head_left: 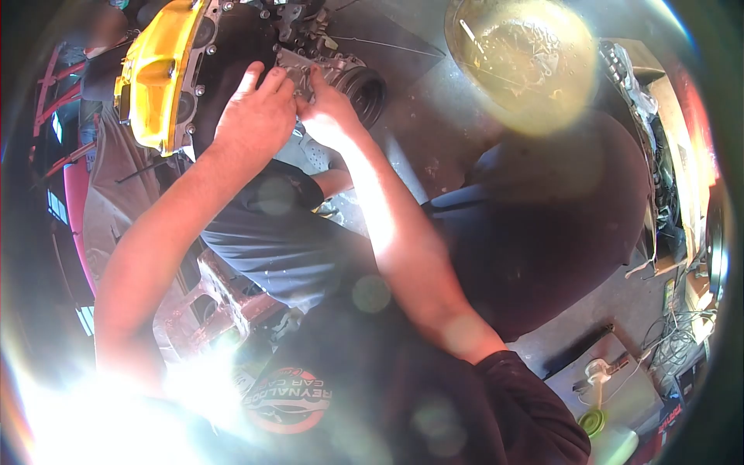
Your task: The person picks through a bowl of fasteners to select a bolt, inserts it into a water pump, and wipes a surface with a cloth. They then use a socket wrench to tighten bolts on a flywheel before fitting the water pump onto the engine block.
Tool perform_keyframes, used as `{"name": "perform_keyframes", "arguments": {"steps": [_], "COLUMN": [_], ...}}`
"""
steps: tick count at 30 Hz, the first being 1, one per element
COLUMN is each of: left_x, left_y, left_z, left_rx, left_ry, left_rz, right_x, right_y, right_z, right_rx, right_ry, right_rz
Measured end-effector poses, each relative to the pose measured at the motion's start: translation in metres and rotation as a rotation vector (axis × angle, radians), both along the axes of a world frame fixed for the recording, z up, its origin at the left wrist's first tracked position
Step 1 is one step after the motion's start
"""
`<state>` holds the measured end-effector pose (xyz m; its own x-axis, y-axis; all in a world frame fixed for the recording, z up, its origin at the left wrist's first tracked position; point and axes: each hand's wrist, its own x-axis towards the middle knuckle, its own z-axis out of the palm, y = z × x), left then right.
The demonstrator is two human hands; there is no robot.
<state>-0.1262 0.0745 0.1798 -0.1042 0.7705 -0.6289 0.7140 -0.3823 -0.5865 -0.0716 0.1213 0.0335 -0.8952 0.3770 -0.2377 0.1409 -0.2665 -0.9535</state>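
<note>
Together, left hand (260, 116) and right hand (329, 116) grip metal part (329, 68) (grey).

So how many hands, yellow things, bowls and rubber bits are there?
Hands: 2, the left hand and the right hand
Yellow brake caliper: 1
Metal bowl: 1
Black rubber boot: 1
Total: 5
</note>
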Motion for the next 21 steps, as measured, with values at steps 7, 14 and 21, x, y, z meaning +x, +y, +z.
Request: {"name": "perform_keyframes", "arguments": {"steps": [7, 14, 21], "left_x": [0.013, 0.01, 0.012], "left_y": [-0.012, -0.031, -0.03], "left_z": [0.002, -0.014, -0.031], "left_rx": [0.106, 0.246, 0.344], "left_ry": [0.003, 0.038, 0.079], "left_rz": [0.061, 0.077, 0.114], "right_x": [-0.001, -0.001, 0.0], "right_y": [-0.001, -0.004, 0.001], "right_z": [-0.003, 0.002, 0.012], "right_rx": [0.011, -0.004, -0.1], "right_ry": [-0.021, -0.022, -0.117], "right_rz": [0.0, -0.069, -0.108]}}
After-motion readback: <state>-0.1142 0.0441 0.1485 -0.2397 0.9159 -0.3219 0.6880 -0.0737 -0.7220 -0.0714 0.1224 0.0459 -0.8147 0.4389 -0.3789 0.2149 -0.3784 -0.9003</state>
